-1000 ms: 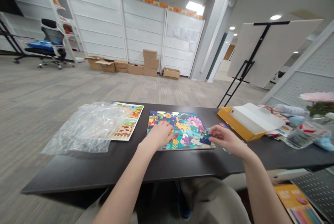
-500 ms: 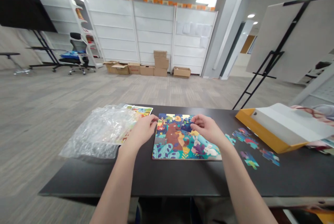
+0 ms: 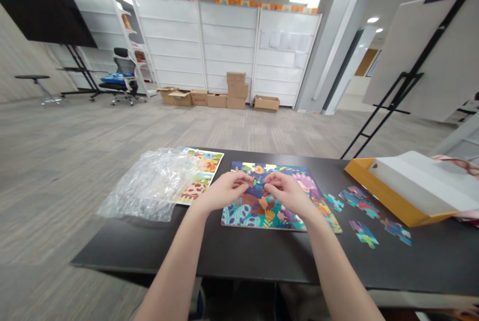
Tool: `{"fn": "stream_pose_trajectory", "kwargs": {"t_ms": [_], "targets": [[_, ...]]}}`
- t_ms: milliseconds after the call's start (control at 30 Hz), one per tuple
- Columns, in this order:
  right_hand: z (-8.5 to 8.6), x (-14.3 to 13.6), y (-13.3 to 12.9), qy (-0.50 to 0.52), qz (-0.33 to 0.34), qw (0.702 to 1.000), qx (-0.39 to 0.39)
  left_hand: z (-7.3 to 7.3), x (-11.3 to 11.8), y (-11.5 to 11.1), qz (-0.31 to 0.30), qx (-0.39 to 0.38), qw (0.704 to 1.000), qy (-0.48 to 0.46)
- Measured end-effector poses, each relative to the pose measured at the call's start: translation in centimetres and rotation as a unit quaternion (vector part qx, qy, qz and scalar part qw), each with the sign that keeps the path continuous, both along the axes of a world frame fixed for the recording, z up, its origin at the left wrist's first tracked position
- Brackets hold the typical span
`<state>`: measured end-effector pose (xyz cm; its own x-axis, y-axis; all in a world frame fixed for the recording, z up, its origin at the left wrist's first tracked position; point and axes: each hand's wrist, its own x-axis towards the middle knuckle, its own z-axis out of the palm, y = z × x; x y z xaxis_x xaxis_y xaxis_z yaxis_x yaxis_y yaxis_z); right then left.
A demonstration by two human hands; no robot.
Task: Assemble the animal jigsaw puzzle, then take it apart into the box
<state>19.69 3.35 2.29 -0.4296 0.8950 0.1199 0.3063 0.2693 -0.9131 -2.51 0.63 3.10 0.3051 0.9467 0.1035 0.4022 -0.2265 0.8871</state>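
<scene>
Over the colourful jigsaw puzzle on the black table, both hands meet at a dark blue puzzle piece. My left hand pinches its left side, with thumb and fingers closed. On the other side my right hand grips it in the same way. The hands and the piece cover part of the picture, including much of the brown bear. Several loose puzzle pieces lie right of the puzzle, some of them touching or overlapping.
Crumpled clear plastic wrap lies at the left, partly over a printed picture sheet. At the right stands an open yellow box with a white inside. Beyond the table are cardboard boxes and an easel board.
My left hand has moved right from the puzzle's left edge and now grips the dark blue piece too. My right hand has brought the piece slightly left. The view has shifted slightly left.
</scene>
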Motion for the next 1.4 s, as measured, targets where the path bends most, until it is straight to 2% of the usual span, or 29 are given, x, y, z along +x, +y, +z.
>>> {"fn": "stream_pose_trajectory", "kwargs": {"t_ms": [100,267,433,600,767,967,1100,1267,1400], "targets": [[-0.1,0.2,0.0,0.012,-0.005,1.000,-0.025,0.4,0.0,-0.3,-0.013,-0.023,0.999,-0.035],[0.1,0.3,-0.1,0.026,-0.003,0.998,-0.055,0.3,0.0,-0.2,0.000,-0.023,0.999,-0.029],[0.3,0.4,-0.2,0.028,0.005,0.998,-0.051,-0.3,0.3,0.1,0.012,-0.032,0.999,-0.011],[0.4,0.5,-0.1,0.022,0.003,1.000,-0.020,0.0,0.6,-0.2,0.006,-0.033,0.999,-0.005],[0.4,0.7,-0.1,0.026,-0.007,0.999,-0.024,-0.1,0.6,0.0,0.003,-0.013,1.000,-0.021],[0.6,0.9,-0.5,-0.008,0.075,0.995,-0.070,-0.3,0.6,0.5,0.050,0.032,0.994,-0.089],[0.8,0.6,-0.7,0.037,0.031,0.998,-0.048,0.0,0.9,0.3,0.031,0.016,0.993,-0.109],[0.7,-0.2,-0.8,0.046,0.061,0.994,-0.076,0.3,1.5,0.2,0.031,0.022,0.993,-0.109],[0.3,0.0,-0.6,0.059,0.049,0.993,-0.090,0.3,1.7,0.3,0.048,0.029,0.991,-0.124]]}}
